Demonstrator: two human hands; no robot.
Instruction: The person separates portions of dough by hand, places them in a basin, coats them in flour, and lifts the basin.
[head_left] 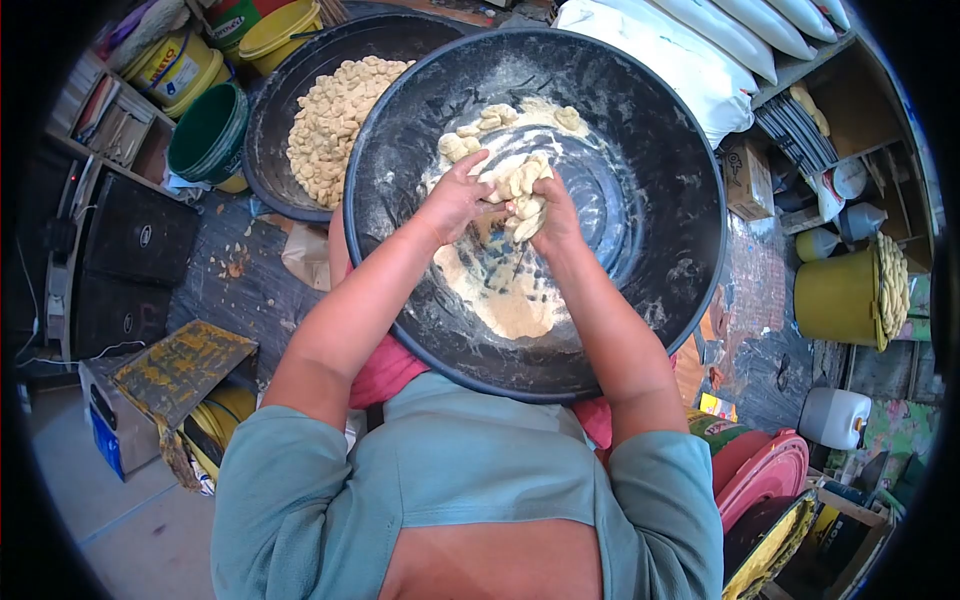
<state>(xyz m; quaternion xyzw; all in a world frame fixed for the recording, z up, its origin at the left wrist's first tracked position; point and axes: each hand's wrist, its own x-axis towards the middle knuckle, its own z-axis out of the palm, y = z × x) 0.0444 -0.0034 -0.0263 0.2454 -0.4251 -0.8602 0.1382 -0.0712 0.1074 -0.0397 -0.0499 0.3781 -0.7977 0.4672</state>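
A large black basin (670, 200) stands in front of my body, its inside dusted with pale flour (515, 305). Over its middle, both hands are on a clump of pale, flour-coated dough pieces (522, 183). My left hand (460, 203) grips the clump from the left, with the thumb uppermost and the fingers partly hidden. On the other side, my right hand (557, 215) has its fingers curled around several pieces. More loose dough pieces (458, 147) lie on the flour beyond my hands.
A second black tub (262, 150) at the left holds a heap of similar pieces (335, 125). Green (208, 135) and yellow buckets (180, 75) stand beyond it. At the right are a filled yellow bucket (838, 295), a cardboard box (747, 180) and white sacks (660, 65).
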